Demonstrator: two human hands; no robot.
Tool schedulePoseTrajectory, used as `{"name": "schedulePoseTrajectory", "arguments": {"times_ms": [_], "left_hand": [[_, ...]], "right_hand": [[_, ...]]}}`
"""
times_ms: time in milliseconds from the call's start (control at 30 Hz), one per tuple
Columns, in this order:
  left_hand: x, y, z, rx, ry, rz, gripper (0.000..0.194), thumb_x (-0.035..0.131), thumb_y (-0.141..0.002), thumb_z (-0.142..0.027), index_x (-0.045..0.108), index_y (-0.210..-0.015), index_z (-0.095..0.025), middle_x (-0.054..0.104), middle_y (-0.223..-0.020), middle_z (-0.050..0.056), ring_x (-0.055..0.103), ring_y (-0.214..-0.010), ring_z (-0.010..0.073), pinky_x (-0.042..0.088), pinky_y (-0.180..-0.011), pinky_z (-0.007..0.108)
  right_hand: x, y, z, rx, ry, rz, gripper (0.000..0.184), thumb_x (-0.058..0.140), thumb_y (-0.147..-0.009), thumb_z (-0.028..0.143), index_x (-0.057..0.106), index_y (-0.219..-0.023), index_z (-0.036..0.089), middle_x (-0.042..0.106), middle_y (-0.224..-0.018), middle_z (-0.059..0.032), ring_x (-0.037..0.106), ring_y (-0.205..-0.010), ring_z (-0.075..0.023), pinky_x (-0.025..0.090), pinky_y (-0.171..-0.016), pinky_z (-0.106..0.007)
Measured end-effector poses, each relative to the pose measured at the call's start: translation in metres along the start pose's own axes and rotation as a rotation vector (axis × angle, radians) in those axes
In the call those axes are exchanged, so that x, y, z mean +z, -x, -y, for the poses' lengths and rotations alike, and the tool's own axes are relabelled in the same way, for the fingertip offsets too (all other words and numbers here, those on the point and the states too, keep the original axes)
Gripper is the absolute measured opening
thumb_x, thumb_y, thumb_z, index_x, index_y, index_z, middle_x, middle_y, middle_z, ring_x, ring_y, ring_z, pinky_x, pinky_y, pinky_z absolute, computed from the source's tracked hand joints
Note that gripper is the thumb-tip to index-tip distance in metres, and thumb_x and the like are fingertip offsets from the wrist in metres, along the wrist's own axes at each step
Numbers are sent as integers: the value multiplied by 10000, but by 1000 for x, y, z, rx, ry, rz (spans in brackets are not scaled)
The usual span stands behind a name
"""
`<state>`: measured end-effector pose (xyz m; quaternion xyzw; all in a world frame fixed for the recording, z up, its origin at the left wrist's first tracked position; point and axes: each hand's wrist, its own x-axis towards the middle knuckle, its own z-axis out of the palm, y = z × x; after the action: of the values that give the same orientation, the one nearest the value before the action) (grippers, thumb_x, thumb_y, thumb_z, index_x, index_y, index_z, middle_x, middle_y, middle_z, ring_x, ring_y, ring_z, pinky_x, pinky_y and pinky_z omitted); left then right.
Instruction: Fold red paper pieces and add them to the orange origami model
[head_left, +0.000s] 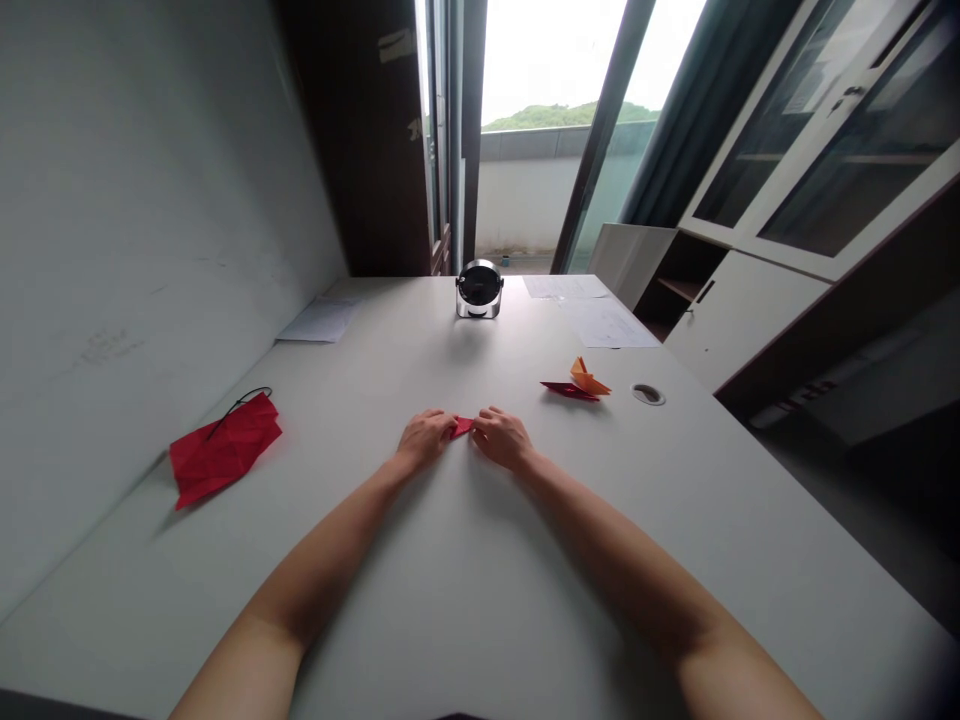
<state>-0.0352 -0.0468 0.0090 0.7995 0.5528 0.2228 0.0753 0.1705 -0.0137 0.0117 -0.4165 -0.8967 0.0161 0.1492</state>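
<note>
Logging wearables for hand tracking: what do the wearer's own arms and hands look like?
Left arm and right arm: no sleeves, watch, bracelet or cables visible. Left hand and right hand: no gloves; rings too small to tell.

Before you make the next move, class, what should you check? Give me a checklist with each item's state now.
1. Left hand on the small red paper: ok.
2. Right hand at its other end: ok.
3. Creases sharp: cannot tell, fingers cover part.
4. Orange folded piece and dark red folded piece away from both hands: ok.
5. Crumpled red item with black cord away from left arm: ok.
</note>
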Motion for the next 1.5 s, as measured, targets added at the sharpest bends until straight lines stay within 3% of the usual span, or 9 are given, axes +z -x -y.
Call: {"name": "schedulePoseTrajectory", "arguments": {"times_ms": [267, 400, 600, 1033, 1233, 1500], "left_hand": [[-2, -1, -1, 5, 39, 4, 264, 505, -950, -233, 736, -1059, -300, 727, -1176, -7, 595, -1194, 200, 463, -1048, 340], [-1, 0, 0, 7, 38, -4, 260, 503, -957, -250, 737, -1056, -307, 716, -1206, -13, 598, -1189, 196, 459, -1053, 339], [3, -2, 11, 12, 90, -8, 224, 548, -932, -231, 738, -1024, -307, 720, -1195, -14, 604, -1182, 186, 471, -1041, 328], [0, -5, 16, 23, 108, 8, 262, 573, -901, -202, 750, -1060, -310, 738, -1142, -11, 620, -1141, 191, 479, -1039, 326], [-2, -4, 15, 19, 116, 6, 270, 578, -883, -179, 751, -1045, -307, 737, -1142, -7, 617, -1142, 197, 480, -1036, 335], [-2, -6, 18, 6, 130, 14, 309, 514, -901, -160, 771, -1003, -298, 749, -1112, -7, 622, -1109, 191, 493, -1020, 340]], "right_hand": [[0, 0, -6, 191, -1, -34, 236, 505, -936, 216, 714, -827, 202, 700, -883, -73, 597, -854, -190, 411, -726, -272], [-1, 2, -3, 109, -29, -67, 244, 493, -935, 208, 729, -871, 209, 697, -887, -68, 595, -877, -187, 421, -777, -270], [1, 3, 8, -113, -154, 34, 288, 511, -905, 168, 734, -1056, 268, 713, -1018, -36, 608, -955, -166, 437, -813, -248], [0, 4, 7, -32, -157, 11, 331, 501, -917, 178, 738, -1111, 305, 739, -1040, -16, 654, -961, -162, 463, -825, -242], [1, 5, 12, -97, -239, 19, 397, 511, -899, 154, 716, -1163, 368, 722, -1173, 33, 661, -1039, -145, 484, -885, -241], [3, 5, 16, -196, -250, 10, 358, 526, -910, 173, 722, -1172, 317, 730, -1099, -21, 655, -1045, -151, 483, -872, -243]]}}
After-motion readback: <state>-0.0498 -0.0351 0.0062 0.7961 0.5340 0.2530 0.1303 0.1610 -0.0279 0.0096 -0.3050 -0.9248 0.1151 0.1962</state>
